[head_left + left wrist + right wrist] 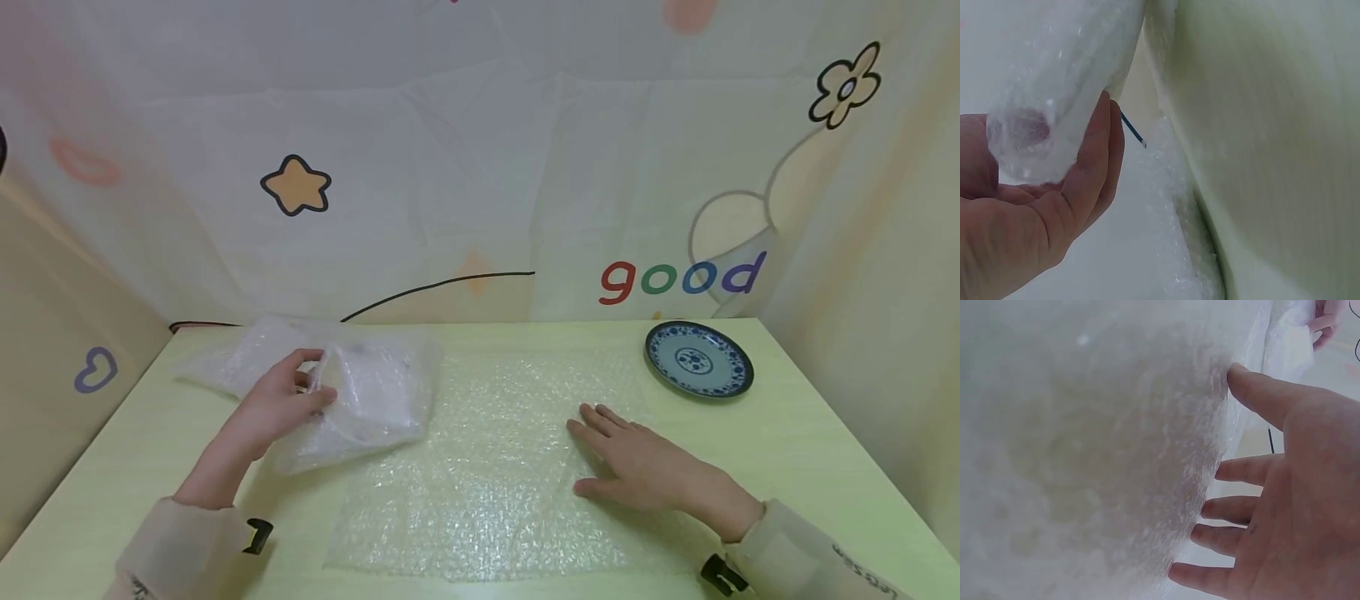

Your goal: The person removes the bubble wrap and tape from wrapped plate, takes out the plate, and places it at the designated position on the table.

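A sheet of bubble wrap (pixel 487 467) lies flat across the middle of the table. My right hand (pixel 637 462) rests on its right part, fingers spread and fairly straight; the right wrist view shows the fingertips (pixel 1241 470) pressing the bubbly surface. On the left, my left hand (pixel 288 400) grips the edge of a crumpled, folded piece of bubble wrap (pixel 382 383), thumb in front and fingers behind. The left wrist view shows this bubble wrap (pixel 1035 147) bunched between thumb and curled fingers. Its right end overlaps the flat sheet in the head view.
A blue-and-white patterned plate (pixel 697 360) with a dark rim sits at the back right of the table, near the sheet's corner. A printed curtain (pixel 480 183) hangs behind the table and along both sides. The pale yellow-green table (pixel 817 467) shows around the sheet.
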Motion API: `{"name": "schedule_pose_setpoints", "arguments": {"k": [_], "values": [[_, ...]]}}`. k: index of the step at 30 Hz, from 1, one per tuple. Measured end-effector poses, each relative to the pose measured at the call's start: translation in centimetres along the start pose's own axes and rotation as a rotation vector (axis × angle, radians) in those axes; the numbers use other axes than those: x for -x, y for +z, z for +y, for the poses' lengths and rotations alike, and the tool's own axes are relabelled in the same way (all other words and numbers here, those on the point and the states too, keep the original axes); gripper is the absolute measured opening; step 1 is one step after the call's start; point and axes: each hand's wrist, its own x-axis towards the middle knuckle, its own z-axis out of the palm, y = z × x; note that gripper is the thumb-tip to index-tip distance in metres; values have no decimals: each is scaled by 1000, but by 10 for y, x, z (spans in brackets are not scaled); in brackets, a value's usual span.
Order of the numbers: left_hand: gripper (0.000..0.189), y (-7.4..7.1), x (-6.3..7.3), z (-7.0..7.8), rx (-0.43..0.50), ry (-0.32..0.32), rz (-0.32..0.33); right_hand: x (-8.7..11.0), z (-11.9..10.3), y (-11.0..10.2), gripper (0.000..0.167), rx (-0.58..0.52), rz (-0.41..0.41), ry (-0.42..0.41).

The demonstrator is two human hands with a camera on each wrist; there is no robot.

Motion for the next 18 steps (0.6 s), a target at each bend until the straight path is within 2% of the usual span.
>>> {"name": "schedule_pose_setpoints", "arguments": {"k": [6,12,15,18], "values": [[66,3,2,-1,-33,-24,-18,0,0,-1,86,10,-14,13],[46,4,5,2,-131,-31,8,-1,0,0,85,7,-11,9],[35,5,5,0,-116,-26,17,-1,1,1,85,4,-7,2],[37,6,4,-2,-83,-36,14,-1,1,1,85,7,-1,-8]]}}
